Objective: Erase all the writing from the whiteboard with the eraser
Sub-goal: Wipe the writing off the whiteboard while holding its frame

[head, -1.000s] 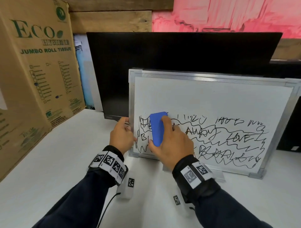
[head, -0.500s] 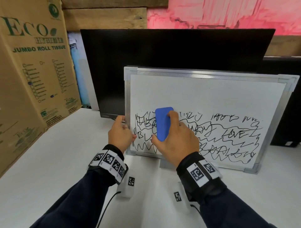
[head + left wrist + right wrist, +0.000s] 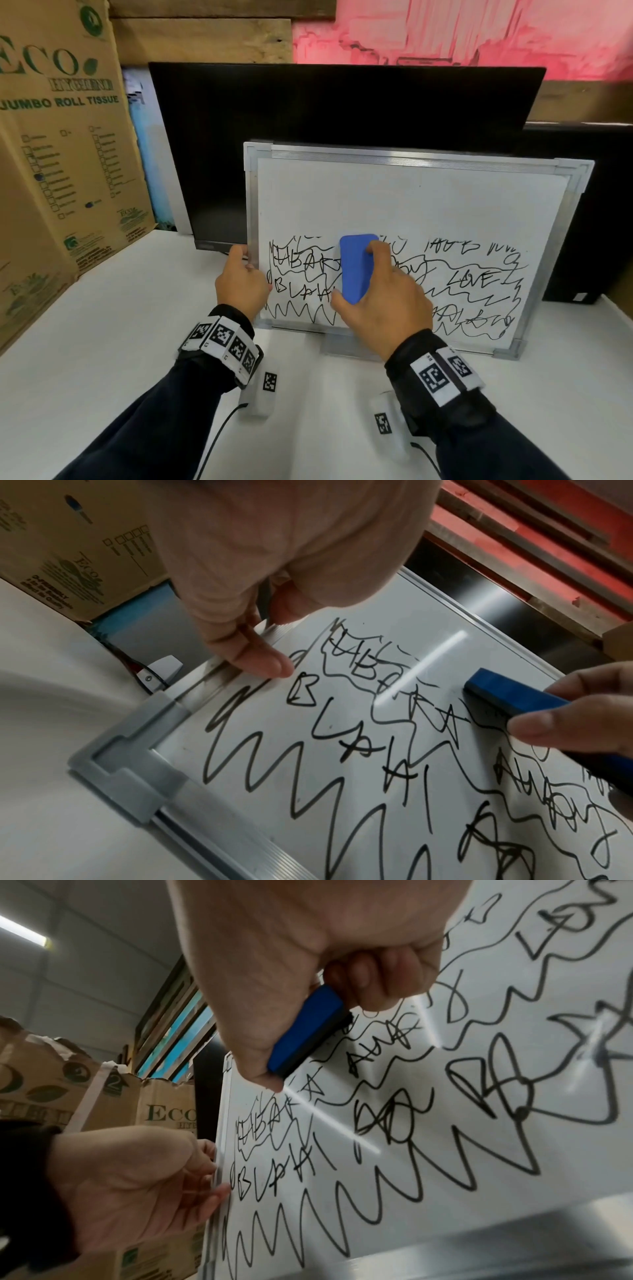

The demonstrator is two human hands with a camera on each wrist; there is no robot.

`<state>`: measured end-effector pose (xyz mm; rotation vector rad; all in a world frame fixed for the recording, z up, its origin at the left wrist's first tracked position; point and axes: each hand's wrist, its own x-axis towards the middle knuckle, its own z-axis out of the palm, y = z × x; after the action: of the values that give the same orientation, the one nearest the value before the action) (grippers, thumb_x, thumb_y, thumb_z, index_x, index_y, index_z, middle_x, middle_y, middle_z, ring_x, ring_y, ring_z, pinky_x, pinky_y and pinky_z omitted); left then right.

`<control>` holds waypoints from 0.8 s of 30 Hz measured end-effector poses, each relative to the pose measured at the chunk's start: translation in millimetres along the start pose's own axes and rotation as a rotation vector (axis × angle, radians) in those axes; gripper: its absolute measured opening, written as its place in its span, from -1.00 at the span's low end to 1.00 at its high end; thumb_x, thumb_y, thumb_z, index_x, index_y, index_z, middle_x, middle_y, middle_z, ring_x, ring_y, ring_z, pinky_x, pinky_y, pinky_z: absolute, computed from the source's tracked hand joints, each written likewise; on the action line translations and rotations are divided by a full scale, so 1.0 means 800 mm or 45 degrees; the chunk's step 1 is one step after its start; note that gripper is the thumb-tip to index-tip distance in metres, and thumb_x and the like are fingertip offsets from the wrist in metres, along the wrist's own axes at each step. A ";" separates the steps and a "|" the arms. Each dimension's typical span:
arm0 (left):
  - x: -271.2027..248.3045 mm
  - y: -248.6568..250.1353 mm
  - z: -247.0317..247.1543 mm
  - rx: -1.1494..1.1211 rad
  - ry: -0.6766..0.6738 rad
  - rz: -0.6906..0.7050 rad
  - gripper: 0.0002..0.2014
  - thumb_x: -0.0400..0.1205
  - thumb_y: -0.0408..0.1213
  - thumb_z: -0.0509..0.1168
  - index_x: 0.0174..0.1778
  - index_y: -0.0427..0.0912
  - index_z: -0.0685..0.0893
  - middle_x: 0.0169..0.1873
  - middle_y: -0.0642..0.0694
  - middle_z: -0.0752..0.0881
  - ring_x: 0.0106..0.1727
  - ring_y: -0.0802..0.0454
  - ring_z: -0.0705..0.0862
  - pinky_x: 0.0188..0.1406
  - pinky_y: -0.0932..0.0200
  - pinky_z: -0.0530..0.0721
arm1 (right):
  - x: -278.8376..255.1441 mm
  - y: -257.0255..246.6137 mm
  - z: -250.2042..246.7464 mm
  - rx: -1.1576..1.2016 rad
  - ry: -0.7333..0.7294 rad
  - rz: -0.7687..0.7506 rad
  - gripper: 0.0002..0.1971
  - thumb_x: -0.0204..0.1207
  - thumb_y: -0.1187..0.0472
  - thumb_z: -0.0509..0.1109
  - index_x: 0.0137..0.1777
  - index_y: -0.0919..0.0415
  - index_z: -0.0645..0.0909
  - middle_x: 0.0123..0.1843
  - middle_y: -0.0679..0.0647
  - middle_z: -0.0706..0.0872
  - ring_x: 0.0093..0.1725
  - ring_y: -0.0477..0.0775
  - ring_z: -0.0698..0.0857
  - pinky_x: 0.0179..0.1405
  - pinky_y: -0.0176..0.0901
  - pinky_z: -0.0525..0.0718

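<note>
A silver-framed whiteboard (image 3: 411,192) stands upright on the white table, leaning against a black monitor. Black scribbles and words cover its lower half (image 3: 472,281); the upper half is white. My right hand (image 3: 380,301) grips a blue eraser (image 3: 358,267) and presses it flat on the writing left of the board's middle. The eraser (image 3: 308,1028) has a dark felt face on the board, also visible as the eraser (image 3: 514,693) in the left wrist view. My left hand (image 3: 241,284) pinches the board's left frame edge (image 3: 219,666), thumb on the front.
A black monitor (image 3: 342,109) stands behind the board. A large cardboard box (image 3: 61,137) marked jumbo roll tissue stands at the left. The white table (image 3: 120,308) runs in front. A dark box (image 3: 596,212) sits behind the board's right edge.
The eraser in my right hand has slid rightward along the top rows of writing. My left hand stays on the board's left edge.
</note>
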<state>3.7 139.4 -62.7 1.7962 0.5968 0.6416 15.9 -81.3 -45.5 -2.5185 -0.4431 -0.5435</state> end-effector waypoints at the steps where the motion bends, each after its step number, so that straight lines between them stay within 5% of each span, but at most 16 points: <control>1: 0.000 0.000 0.001 0.018 0.011 0.005 -0.69 0.72 -0.53 0.08 0.16 0.01 0.49 -0.09 -0.01 0.64 -0.01 -0.30 0.80 0.01 -0.17 0.84 | 0.003 0.003 -0.003 0.010 0.024 0.011 -0.23 0.32 -0.35 0.41 0.42 -0.11 0.15 -0.24 -0.01 0.58 -0.27 0.17 0.63 -0.32 0.00 0.69; 8: -0.004 0.003 0.007 0.080 0.053 0.010 -0.67 0.67 -0.53 0.05 0.13 0.04 0.46 -0.13 0.05 0.60 0.00 -0.30 0.77 0.08 -0.16 0.79 | -0.003 0.016 -0.006 -0.011 0.013 -0.006 -0.25 0.33 -0.34 0.40 0.41 -0.10 0.17 -0.25 -0.04 0.59 -0.30 0.14 0.63 -0.34 0.01 0.70; 14: -0.008 0.005 0.008 0.042 0.073 -0.003 -0.64 0.68 -0.54 0.08 0.16 0.06 0.46 0.07 -0.18 0.72 0.04 -0.27 0.75 0.03 -0.01 0.76 | -0.005 0.022 -0.010 0.042 0.032 0.005 -0.28 0.33 -0.32 0.41 0.38 -0.10 0.18 -0.26 -0.02 0.59 -0.32 0.14 0.61 -0.37 -0.03 0.66; 20: -0.007 0.006 0.011 0.035 0.086 -0.030 -0.65 0.69 -0.52 0.09 0.17 0.09 0.47 0.06 -0.15 0.71 0.04 -0.25 0.73 0.13 -0.17 0.80 | 0.002 0.037 -0.021 0.083 0.122 0.035 -0.28 0.33 -0.28 0.46 0.37 -0.10 0.21 -0.27 -0.06 0.57 -0.32 0.08 0.59 -0.43 -0.13 0.48; 24: -0.007 0.006 0.012 0.023 0.093 -0.040 -0.64 0.70 -0.52 0.08 0.19 0.08 0.47 0.09 -0.17 0.71 0.05 -0.25 0.75 0.07 -0.13 0.82 | -0.002 0.044 -0.024 0.062 0.079 0.003 -0.26 0.32 -0.29 0.45 0.40 -0.09 0.19 -0.26 -0.04 0.58 -0.31 0.12 0.61 -0.39 -0.08 0.60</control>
<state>6.7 128.0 -61.7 1.7828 0.6805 0.6851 23.7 -121.1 -45.7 -2.4482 -0.4255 -0.6011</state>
